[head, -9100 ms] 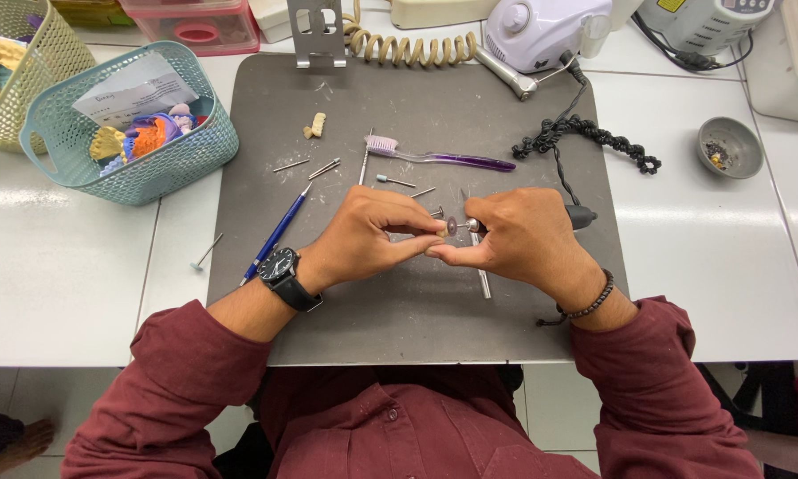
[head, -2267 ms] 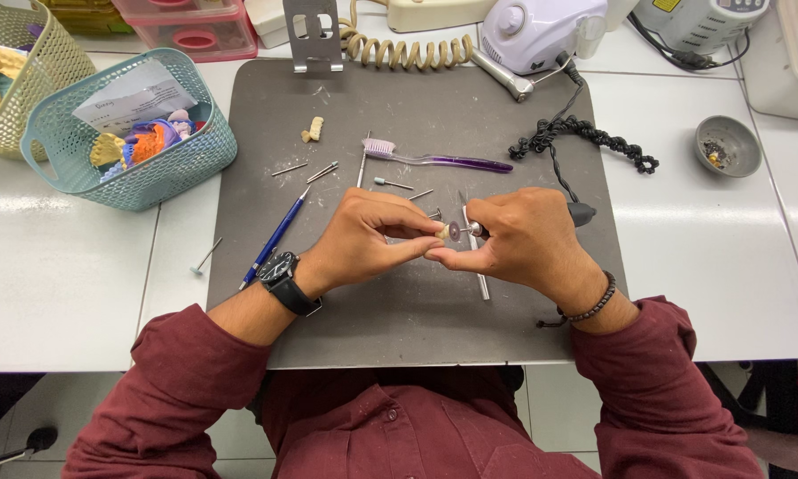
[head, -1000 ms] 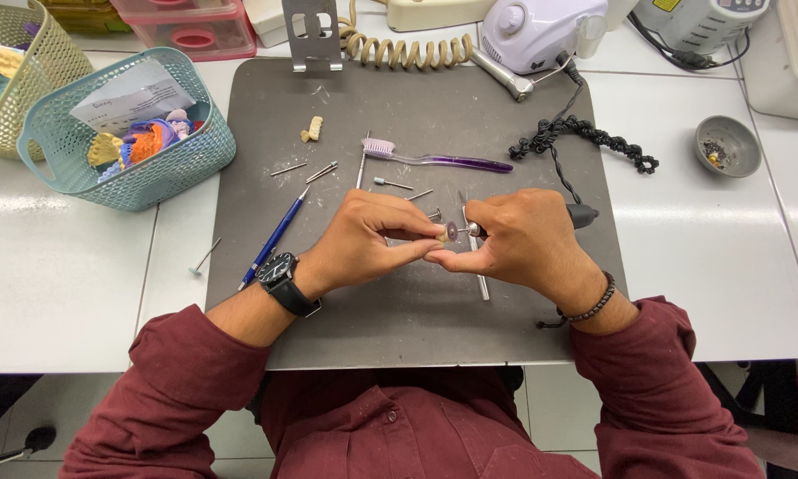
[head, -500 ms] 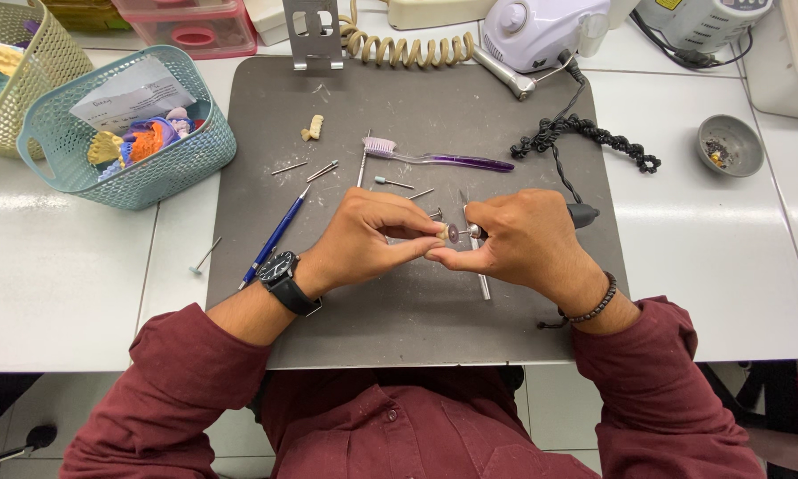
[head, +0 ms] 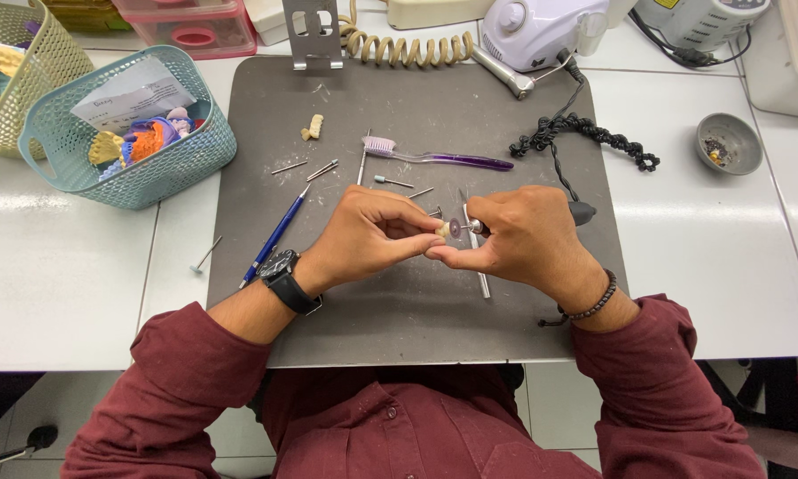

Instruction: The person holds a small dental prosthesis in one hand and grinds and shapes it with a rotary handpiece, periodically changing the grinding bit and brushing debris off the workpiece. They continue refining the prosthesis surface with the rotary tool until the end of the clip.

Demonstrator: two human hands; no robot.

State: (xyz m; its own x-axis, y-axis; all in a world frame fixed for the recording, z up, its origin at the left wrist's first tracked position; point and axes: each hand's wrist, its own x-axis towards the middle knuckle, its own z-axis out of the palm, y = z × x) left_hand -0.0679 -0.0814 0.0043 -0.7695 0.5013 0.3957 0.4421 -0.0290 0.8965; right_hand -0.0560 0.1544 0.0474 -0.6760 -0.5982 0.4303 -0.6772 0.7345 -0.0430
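At the centre of the frame, the left hand (head: 363,235) pinches a small pale piece (head: 441,229) at its fingertips. The right hand (head: 523,239) grasps a rotary tool (head: 466,227), its disc touching the piece, above the grey mat (head: 399,106).

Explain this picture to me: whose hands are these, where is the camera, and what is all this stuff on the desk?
The camera sits on a person's head, looking down at their own two hands over a grey mat. The left hand pinches a small pale piece. The right hand holds a slim handpiece whose little disc meets that piece. On the mat lie a purple toothbrush, a blue pen and thin metal burs. A teal basket stands at the left.
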